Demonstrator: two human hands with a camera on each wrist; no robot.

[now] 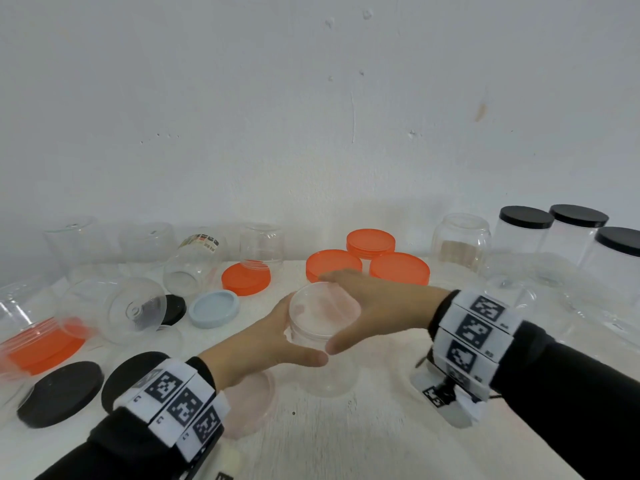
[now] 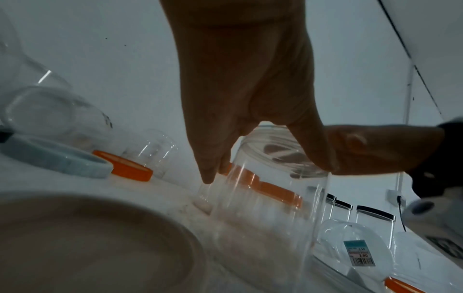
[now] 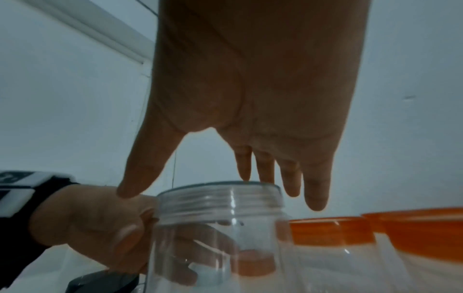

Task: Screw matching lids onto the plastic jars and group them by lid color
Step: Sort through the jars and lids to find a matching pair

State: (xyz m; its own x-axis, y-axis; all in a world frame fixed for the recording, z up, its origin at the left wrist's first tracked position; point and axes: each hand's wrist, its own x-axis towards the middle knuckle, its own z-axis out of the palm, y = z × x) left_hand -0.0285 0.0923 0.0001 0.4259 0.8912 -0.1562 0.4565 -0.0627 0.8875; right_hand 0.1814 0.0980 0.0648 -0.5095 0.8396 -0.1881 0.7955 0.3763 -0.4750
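Note:
A clear plastic jar (image 1: 329, 375) stands upright at the table's middle, its threaded mouth bare in the right wrist view (image 3: 218, 202). My left hand (image 1: 298, 336) grips the jar's body from the left, with the thumb in front and the fingers behind (image 2: 263, 168). My right hand (image 1: 325, 312) hovers over the mouth with fairly straight fingers, its thumb and fingertips at the rim (image 3: 208, 190); it holds no lid. A translucent pinkish lid (image 1: 252, 407) lies flat beneath my left wrist.
Three orange lids (image 1: 370, 242) lie just beyond the jar, with another (image 1: 246, 278) and a pale blue lid (image 1: 214, 308) to the left. Black lids (image 1: 60, 393) sit front left. Clear jars (image 1: 135, 310) lie tipped on the left. Black-lidded jars (image 1: 526, 230) stand back right by the wall.

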